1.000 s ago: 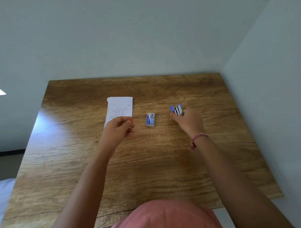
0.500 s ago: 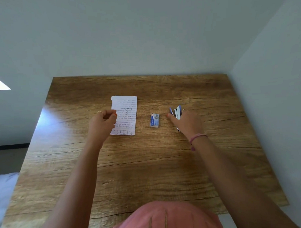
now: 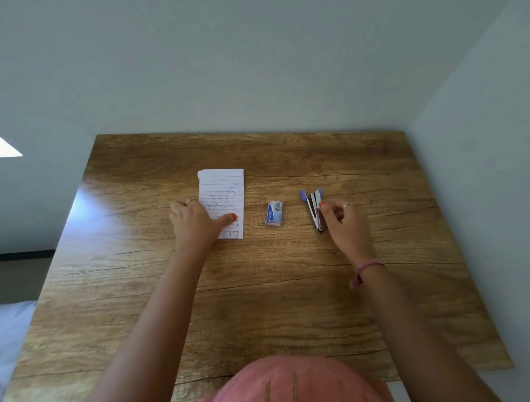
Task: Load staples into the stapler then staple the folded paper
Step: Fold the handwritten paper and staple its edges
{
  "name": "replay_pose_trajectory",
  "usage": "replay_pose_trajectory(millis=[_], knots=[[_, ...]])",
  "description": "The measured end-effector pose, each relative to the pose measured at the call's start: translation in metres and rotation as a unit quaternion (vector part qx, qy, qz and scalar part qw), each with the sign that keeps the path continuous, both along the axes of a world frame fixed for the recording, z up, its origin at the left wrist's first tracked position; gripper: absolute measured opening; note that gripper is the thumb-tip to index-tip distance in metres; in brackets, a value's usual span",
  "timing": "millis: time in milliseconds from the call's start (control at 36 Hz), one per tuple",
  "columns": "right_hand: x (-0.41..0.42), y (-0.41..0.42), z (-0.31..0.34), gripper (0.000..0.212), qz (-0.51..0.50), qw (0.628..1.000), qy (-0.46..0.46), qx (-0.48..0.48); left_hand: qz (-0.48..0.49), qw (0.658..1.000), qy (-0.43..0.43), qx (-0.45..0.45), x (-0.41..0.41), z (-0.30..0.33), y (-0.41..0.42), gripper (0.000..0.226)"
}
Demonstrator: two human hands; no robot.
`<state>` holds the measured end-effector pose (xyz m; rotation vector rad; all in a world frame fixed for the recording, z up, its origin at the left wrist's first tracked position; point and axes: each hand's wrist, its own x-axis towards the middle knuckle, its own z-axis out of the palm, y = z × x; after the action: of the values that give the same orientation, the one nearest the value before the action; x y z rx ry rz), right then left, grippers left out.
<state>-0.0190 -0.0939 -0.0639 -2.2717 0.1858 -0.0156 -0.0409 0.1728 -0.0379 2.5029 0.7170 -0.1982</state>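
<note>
Stapler [image 3: 314,209], small, stiff and hinged open on the table [image 3: 261,291], looks light and best pinched mid-body, where the right hand [image 3: 345,225] hovers half-curled, touching but gripping nothing, left hand [image 3: 198,224] flat on paper [image 3: 223,190].

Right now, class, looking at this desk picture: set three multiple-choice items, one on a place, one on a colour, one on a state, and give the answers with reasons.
1. Where does the staple box lie?
A. Between the folded paper and the stapler
B. On top of the paper
C. At the table's far edge

2. What colour are the stapler's plastic ends?
A. Red
B. Blue-purple
C. Green

3. How is the stapler?
A. Shut and upright
B. Inside the box
C. Lying on the table, spread open

Answers:
1 A: the box sits on bare wood with the paper on one side and the stapler on the other.
2 B: both tips show blue-purple.
3 C: its arms fan apart flat on the wood beside the right hand, while the left hand presses the paper.
</note>
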Motion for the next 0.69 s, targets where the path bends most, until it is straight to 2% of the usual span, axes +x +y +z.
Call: replay_pose_trajectory(millis=[139,306,361,417,500,583,694], knots=[[-0.014,-0.004,-0.012,0.019,-0.008,0.995,-0.096,-0.014,0.026,0.998,-0.014,-0.059,0.003,-0.002,0.002,0.087],[-0.016,-0.002,-0.019,0.018,-0.009,0.992,-0.110,-0.057,0.058,0.985,-0.049,-0.152,0.001,-0.005,0.012,0.077],[-0.017,-0.001,-0.019,0.017,-0.022,0.990,-0.122,-0.065,0.056,0.980,-0.051,-0.182,-0.002,-0.006,0.014,0.064],[-0.018,-0.001,-0.020,0.016,-0.036,0.987,-0.134,-0.082,0.058,0.970,-0.068,-0.226,-0.005,-0.005,0.013,0.038],[-0.019,-0.003,-0.020,0.019,-0.073,0.980,-0.133,-0.132,0.094,0.922,-0.107,-0.360,-0.012,0.003,0.011,0.015],[-0.021,-0.005,-0.019,0.020,-0.119,0.972,-0.108,-0.171,0.078,0.874,-0.122,-0.465,-0.018,0.012,0.009,0.018],[-0.022,-0.005,-0.014,0.021,-0.147,0.972,-0.067,-0.171,0.022,0.820,-0.110,-0.561,-0.023,0.027,-0.002,0.028]])
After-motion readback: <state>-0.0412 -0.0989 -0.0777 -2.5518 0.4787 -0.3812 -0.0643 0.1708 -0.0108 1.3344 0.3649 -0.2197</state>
